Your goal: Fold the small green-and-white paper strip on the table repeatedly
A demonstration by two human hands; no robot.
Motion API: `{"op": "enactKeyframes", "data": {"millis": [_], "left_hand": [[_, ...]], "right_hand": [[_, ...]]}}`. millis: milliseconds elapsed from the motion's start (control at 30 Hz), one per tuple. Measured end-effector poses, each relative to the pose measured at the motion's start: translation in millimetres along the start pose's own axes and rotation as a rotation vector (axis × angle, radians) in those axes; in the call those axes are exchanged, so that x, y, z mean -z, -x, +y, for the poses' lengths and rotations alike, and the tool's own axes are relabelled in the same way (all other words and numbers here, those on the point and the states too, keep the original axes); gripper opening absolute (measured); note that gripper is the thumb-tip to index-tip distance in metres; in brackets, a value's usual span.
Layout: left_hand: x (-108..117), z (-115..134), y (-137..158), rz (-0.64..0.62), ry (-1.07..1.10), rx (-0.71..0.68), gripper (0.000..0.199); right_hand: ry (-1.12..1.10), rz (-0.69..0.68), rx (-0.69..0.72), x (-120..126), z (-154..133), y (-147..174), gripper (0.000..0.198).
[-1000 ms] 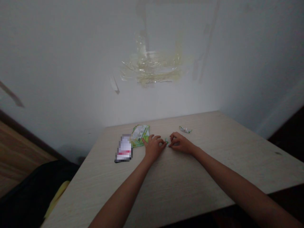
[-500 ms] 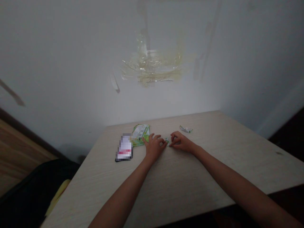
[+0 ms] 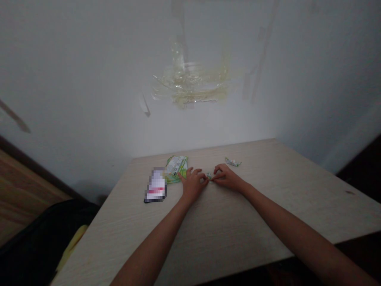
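Note:
A small white-and-green wrapped piece (image 3: 208, 176), like a candy in a twist wrapper, lies low over the table between my two hands. My left hand (image 3: 194, 184) pinches its left end between thumb and forefinger, the other fingers spread. At its right end is my right hand (image 3: 228, 177), closed in a pinch with its fingertips at the wrapper. The piece is too small to make out fully. Just beyond my right hand lies a similar white-and-green twisted wrapper piece (image 3: 233, 162). Behind my left hand rests a green-and-white printed packet (image 3: 176, 168).
Left of the packet lies a phone-like flat object (image 3: 155, 186) with a blurred-out face and dark edge. The pale wooden table (image 3: 238, 226) meets a wall (image 3: 113, 99) with old tape on it. Dark cloth and something yellow (image 3: 71, 246) are beyond the left edge.
My right hand has shifted very slightly left, its fingertips now at the wrapped piece. My left hand and the things on the table stay where they were.

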State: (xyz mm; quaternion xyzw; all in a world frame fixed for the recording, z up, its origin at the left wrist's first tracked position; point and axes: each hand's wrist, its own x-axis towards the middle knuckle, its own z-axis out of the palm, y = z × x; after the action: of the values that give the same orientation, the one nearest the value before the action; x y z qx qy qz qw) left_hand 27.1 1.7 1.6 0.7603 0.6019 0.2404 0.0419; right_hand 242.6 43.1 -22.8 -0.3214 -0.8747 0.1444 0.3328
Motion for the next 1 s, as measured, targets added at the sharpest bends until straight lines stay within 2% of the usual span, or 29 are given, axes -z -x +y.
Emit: {"op": "enactKeyframes", "data": {"millis": [467, 1000], "left_hand": [[6, 4, -4, -0.069, 0.021, 0.028, 0.015], [-2, -3, -4, -0.04, 0.022, -0.004, 0.014]], "right_hand": [[0.13, 0.083, -0.052, -7, -1, -3, 0.015], [0.345, 0.125, -0.16, -15, -3, -15, 0.017]]}}
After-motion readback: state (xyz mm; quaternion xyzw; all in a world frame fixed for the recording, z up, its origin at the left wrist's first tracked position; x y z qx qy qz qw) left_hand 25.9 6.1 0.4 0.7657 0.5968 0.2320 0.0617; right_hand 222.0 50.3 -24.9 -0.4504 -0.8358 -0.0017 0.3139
